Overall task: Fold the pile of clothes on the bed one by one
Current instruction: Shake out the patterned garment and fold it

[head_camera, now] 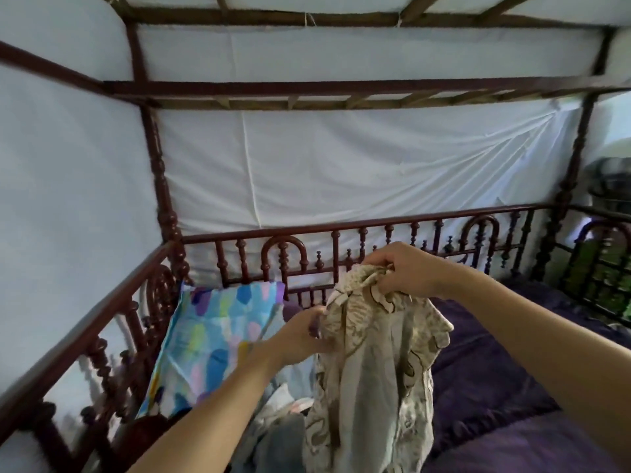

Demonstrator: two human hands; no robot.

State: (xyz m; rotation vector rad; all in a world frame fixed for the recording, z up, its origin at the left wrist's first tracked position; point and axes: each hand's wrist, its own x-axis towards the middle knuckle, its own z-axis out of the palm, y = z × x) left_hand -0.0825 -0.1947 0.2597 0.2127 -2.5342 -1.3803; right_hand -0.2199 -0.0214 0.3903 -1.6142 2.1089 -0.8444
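A cream garment (372, 377) with brown swirls is being held up, hanging crumpled above the pile (276, 428) on the bed (495, 377), pinched by the left hand (300, 334), gripped by the right hand (404, 268).

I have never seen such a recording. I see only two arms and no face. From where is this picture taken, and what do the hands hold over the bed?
There is no machine here. A person wears a wide-angle camera on the head, so the picture looks forward and down and shows only that person's own arms. The left hand and the right hand both grip the top of a cream patterned garment, which hangs down from them. Below it lies a pile of other clothes. Around these you see a purple bed cover, a colourful pillow on the left and a dark wooden railing.
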